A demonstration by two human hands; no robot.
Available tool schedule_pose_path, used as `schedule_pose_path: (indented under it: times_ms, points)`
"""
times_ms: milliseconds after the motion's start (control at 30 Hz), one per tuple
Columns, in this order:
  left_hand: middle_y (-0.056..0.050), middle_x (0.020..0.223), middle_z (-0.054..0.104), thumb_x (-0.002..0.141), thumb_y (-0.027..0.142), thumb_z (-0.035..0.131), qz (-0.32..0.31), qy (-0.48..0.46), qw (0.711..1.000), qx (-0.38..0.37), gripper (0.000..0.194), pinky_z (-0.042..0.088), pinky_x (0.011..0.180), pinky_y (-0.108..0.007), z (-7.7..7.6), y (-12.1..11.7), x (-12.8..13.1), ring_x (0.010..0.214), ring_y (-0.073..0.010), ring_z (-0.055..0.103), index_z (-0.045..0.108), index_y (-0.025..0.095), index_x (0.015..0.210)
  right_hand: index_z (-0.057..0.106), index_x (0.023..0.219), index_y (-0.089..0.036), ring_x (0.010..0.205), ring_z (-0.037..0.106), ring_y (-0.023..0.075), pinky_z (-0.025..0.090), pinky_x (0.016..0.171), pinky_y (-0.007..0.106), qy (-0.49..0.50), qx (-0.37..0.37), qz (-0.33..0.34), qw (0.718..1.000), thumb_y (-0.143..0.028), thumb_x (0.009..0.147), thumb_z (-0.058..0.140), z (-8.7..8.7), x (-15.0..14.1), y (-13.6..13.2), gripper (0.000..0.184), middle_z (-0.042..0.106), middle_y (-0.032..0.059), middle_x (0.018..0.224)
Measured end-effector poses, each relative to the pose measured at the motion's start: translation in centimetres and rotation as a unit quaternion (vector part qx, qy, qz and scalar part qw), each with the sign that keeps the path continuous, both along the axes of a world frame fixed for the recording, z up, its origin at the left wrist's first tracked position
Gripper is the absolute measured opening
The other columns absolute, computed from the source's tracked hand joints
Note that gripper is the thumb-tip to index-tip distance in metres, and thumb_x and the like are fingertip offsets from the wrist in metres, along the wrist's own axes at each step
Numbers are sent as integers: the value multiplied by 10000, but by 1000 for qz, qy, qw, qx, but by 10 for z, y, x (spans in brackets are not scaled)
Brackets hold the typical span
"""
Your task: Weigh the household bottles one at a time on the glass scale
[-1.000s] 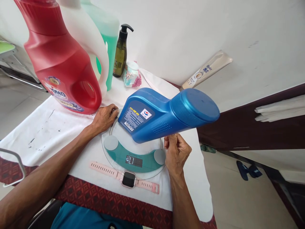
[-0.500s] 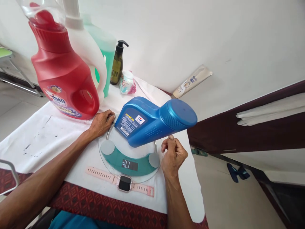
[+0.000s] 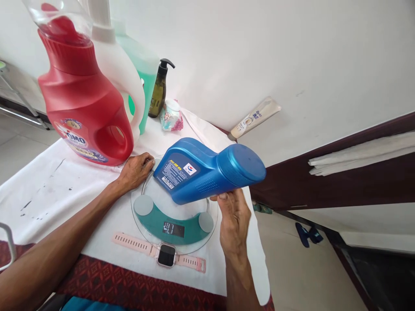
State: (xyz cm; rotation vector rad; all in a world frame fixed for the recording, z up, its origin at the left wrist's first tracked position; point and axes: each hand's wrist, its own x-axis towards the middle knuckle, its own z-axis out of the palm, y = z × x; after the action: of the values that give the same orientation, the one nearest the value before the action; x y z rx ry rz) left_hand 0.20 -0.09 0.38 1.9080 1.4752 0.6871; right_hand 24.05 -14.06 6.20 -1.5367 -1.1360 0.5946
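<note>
A blue plastic bottle with a wide blue cap is on a round glass bathroom scale, its cap end leaning right in view. My right hand is at the underside of the bottle's neck, fingers curled against it and partly hidden behind it. At the scale's far left edge rests my left hand, fingers bent together against the glass rim. The scale's display is lit, but its digits are hard to read. A pink-strapped watch lies in front of the scale.
At the left stand a red OMO detergent bottle, a white jug and a jug of green liquid. Behind are a dark pump bottle, a small wrapped pack and a tube. Slippers lie on the floor.
My right hand has moved up and left to the bottle's neck from just beside it, with its fingers now partly behind the bottle. My left hand stays at the scale's rim.
</note>
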Motion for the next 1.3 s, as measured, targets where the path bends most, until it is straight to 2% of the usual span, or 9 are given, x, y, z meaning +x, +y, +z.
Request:
schedule_pose_path:
  times_ms: [133, 300, 367, 533, 633, 733, 900, 1100, 1300]
  points:
    - [-74, 921, 796, 952, 418, 441, -2, -9, 1000, 2, 358, 507, 777, -336, -1, 1, -1, 837, -244, 725, 717, 207, 1034, 682, 1137, -257, 989, 662, 232, 553, 880, 404, 71, 39, 36, 996, -515, 948, 636, 4, 1, 9, 323, 693, 63, 1050]
    - [-61, 880, 790, 959, 428, 439, -4, -19, 1000, 5, 331, 506, 754, -330, -4, 1, -1, 815, -239, 723, 694, 222, 1001, 668, 1269, -280, 1177, 652, 309, 559, 988, 474, 159, 69, 139, 975, -711, 801, 704, 23, -4, 12, 637, 689, 110, 1218]
    - [-56, 860, 785, 962, 424, 440, -4, -24, 1000, 9, 317, 508, 754, -332, -5, 0, -1, 806, -239, 723, 686, 226, 992, 702, 1192, -254, 1109, 680, 317, 582, 954, 476, 139, 79, 116, 980, -732, 692, 806, 27, -16, 18, 699, 726, 107, 1111]
    - [-79, 924, 796, 986, 381, 429, -6, -32, 999, 12, 287, 524, 771, -341, -7, -2, 0, 855, -250, 746, 672, 228, 990, 731, 870, -199, 781, 710, 248, 621, 782, 407, 53, 44, 20, 997, -424, 693, 925, 23, -44, 37, 346, 734, 49, 799]
    - [-87, 950, 794, 995, 359, 431, -5, -24, 1000, 6, 266, 528, 802, -348, -6, -2, 0, 894, -259, 749, 662, 228, 997, 735, 923, -185, 813, 727, 258, 629, 791, 419, 84, 71, 2, 994, -395, 731, 894, 28, -46, 49, 326, 740, 51, 828]
    - [-80, 946, 787, 1003, 341, 434, -4, -24, 1000, -4, 242, 521, 827, -350, -5, -3, 1, 912, -256, 742, 652, 237, 1006, 725, 1078, -193, 929, 748, 280, 636, 856, 456, 129, 142, -35, 981, -388, 712, 901, 49, -47, 71, 450, 753, 55, 952]
    - [-70, 937, 774, 1013, 335, 448, 2, -36, 999, -15, 220, 514, 822, -352, -3, -3, 2, 911, -254, 731, 646, 240, 1016, 722, 1049, -182, 957, 734, 249, 617, 922, 437, 127, 245, -31, 961, -348, 687, 918, 77, -59, 140, 444, 748, 56, 1028]
    - [-59, 893, 750, 1019, 305, 454, 3, -46, 999, -25, 212, 484, 790, -327, -2, -3, 3, 858, -226, 710, 649, 225, 1007, 702, 1032, -168, 895, 699, 229, 593, 901, 421, 133, 175, -3, 976, -441, 627, 930, 35, -82, 224, 539, 743, 43, 969]
    - [-57, 898, 741, 1014, 290, 462, 9, -55, 998, -31, 219, 457, 786, -316, -9, -2, 5, 856, -215, 688, 662, 201, 1026, 656, 1047, -204, 943, 674, 231, 544, 952, 415, 76, 170, -50, 981, -486, 661, 888, 1, -111, 260, 531, 723, 37, 1015]
